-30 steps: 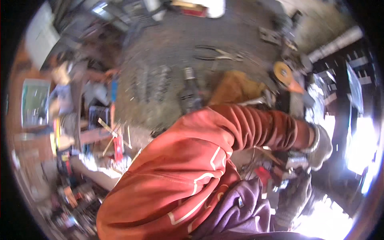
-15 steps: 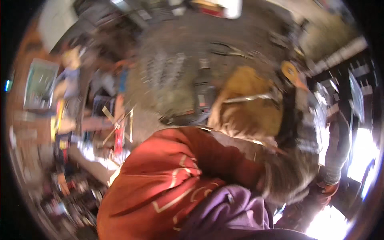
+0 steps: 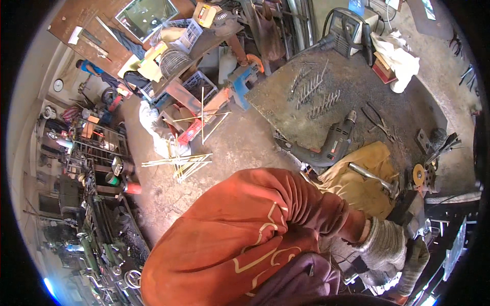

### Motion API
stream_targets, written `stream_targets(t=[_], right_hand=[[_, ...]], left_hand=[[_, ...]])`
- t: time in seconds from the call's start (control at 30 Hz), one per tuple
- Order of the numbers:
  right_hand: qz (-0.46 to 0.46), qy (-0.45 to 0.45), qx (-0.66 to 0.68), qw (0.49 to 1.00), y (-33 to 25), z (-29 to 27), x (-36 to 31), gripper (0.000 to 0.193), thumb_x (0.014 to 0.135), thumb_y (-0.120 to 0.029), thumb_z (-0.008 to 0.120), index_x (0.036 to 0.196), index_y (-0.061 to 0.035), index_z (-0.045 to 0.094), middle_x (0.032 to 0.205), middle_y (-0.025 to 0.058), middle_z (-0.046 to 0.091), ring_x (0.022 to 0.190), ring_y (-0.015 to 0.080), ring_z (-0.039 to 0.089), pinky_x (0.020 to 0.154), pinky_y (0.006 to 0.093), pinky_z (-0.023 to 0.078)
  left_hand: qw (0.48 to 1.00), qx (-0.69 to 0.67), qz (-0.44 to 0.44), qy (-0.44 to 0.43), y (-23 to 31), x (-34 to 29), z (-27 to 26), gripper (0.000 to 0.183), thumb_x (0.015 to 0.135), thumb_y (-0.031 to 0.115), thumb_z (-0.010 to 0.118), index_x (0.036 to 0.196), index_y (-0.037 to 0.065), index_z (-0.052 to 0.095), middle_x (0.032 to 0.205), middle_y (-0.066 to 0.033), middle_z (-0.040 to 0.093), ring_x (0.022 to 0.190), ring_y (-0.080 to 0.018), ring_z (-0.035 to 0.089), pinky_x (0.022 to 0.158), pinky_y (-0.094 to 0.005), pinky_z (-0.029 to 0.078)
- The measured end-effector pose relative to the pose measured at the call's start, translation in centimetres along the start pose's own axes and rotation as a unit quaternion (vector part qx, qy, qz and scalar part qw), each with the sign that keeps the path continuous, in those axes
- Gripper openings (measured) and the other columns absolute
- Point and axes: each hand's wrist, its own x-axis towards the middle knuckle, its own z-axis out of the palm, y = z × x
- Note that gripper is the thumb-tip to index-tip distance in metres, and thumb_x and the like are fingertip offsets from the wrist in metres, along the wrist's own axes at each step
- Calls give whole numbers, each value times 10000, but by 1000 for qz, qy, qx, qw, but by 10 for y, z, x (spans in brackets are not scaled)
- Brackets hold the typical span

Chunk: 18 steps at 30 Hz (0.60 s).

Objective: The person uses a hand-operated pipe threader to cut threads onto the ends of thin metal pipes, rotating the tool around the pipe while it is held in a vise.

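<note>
My left hand, in a grey knit glove, reaches to the lower right beyond my orange sleeve. Its fingers are hidden. Close beside it is my right hand, gloved alike, its fingers drawn together around something I cannot make out. Just above the gloves, a flat grey metal piece juts up; whether either hand touches it is unclear. Nearest on the worktable lies a tan cloth with a hammer on it. A dark power drill and long-handled pliers lie farther off.
Several screws or bolts lie in rows on the worktable. A welding machine stands behind them, near a white cloth. Thin sticks lie on the floor at left. A person in blue is far left.
The view has swung round and sharpened from a blur; the worktable appears turned. My right glove now shows lower and nearer my left one.
</note>
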Motion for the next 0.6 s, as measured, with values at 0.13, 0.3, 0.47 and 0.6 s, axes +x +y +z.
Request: stream_targets(t=[0.13,0.3,0.47,0.6], right_hand=[[34,-1,89,995,-25,23,-30,375,1086,-341,613,977,5,709,753,-16,634,660,68,510,565,272,392],[86,-2,155,984,-48,40,-59,322,1067,-299,623,1051,13,699,824,5,655,700,81,558,596,269,434],[137,56,194,970,-79,52,-83,296,1047,-258,633,1125,22,690,894,25,676,740,95,605,627,267,477],[193,130,228,946,-130,75,-83,298,1032,-225,641,1184,28,682,951,41,693,771,106,643,652,264,511]], left_hand=[[994,37,-97,-28,19,10,23,390,702,466,804,770,96,702,769,-115,710,785,-330,731,688,-478,566],[972,120,-195,45,20,18,41,459,599,418,792,866,59,688,921,-169,691,869,-360,696,795,-491,550],[990,60,-90,91,-13,17,16,552,617,408,832,992,22,714,930,-186,713,855,-347,718,782,-479,560],[998,17,19,-64,-57,51,-21,263,776,279,702,944,88,772,791,-135,731,655,-317,709,643,-491,561]])
